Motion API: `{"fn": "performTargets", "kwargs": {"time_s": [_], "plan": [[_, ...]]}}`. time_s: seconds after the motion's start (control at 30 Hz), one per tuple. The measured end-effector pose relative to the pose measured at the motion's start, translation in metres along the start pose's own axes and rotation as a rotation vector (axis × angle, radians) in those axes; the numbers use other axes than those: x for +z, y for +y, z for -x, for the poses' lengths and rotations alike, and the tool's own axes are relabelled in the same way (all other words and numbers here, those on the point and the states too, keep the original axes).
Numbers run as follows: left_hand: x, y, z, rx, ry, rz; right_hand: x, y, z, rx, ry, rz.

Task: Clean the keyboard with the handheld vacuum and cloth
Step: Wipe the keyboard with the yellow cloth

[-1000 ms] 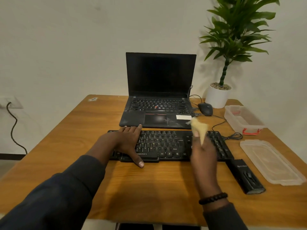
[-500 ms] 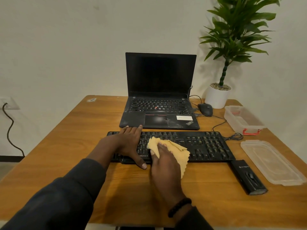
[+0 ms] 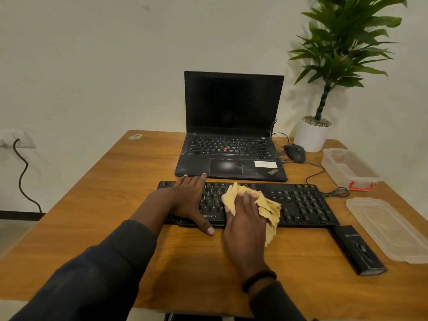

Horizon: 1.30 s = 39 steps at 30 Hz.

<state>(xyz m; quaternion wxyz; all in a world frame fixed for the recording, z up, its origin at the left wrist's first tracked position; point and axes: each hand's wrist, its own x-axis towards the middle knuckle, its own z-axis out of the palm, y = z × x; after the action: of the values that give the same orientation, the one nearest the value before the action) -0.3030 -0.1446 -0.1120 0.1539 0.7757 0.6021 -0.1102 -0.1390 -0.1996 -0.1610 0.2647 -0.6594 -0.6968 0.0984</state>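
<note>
Where the black keyboard (image 3: 250, 203) lies across the middle of the wooden surface (image 3: 111, 205), a broad strip of bare wood runs between its near edge and the surface's near edge, and more bare wood spreads to the keyboard's left. Just behind the keyboard sits an open laptop (image 3: 231, 140), its front edge nearly touching the keyboard's far edge. To the keyboard's right the room is tighter: a black handheld vacuum (image 3: 357, 249) lies just off its near right corner, a clear plastic lid (image 3: 389, 228) lies beyond that, and a clear container (image 3: 349, 167) stands behind the lid. A mouse (image 3: 295, 152) and a potted plant (image 3: 324, 84) stand behind the keyboard's right end.

The left hand (image 3: 190, 198) lies flat on the keyboard's left part, fingers straight and spread toward the laptop, thumb reaching over the near edge onto the wood. The right hand (image 3: 246, 218) presses a yellow cloth (image 3: 266, 208) onto the keys at the keyboard's middle, just beside the left hand; its fingers lie over the bunched cloth, which spills out left, right and past the near edge.
</note>
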Motion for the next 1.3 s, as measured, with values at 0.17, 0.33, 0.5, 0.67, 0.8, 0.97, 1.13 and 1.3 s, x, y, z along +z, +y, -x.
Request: {"fn": "performTargets", "kwargs": {"time_s": [0.17, 0.33, 0.5, 0.67, 0.8, 0.97, 1.13, 1.3], "plan": [[0.002, -0.003, -0.005, 0.045, 0.016, 0.011, 0.011, -0.019, 0.013, -0.124, -0.087, -0.015], [0.001, -0.002, -0.002, 0.061, 0.041, 0.037, 0.013, -0.039, 0.024, -0.081, -0.081, -0.248], [0.000, -0.021, 0.012, 0.077, 0.014, 0.089, -0.042, -0.027, 0.000, 0.495, -0.084, -1.158], [-0.005, -0.070, 0.037, -0.056, -0.057, 0.085, -0.073, 0.001, -0.007, 0.473, 0.189, -1.066], [0.003, -0.088, 0.041, -0.086, -0.041, 0.177, -0.046, -0.004, 0.004, 0.130, 0.197, -0.504], [0.015, -0.093, 0.038, -0.025, 0.044, 0.298, 0.033, -0.024, 0.028, -0.120, 0.014, 0.013], [0.042, -0.097, 0.036, 0.035, 0.172, 0.586, 0.044, -0.052, 0.042, -0.283, 0.062, -0.090], [0.046, -0.103, 0.039, 0.059, 0.115, 0.640, -0.014, -0.055, 0.030, 0.264, -0.084, -0.804]]}}
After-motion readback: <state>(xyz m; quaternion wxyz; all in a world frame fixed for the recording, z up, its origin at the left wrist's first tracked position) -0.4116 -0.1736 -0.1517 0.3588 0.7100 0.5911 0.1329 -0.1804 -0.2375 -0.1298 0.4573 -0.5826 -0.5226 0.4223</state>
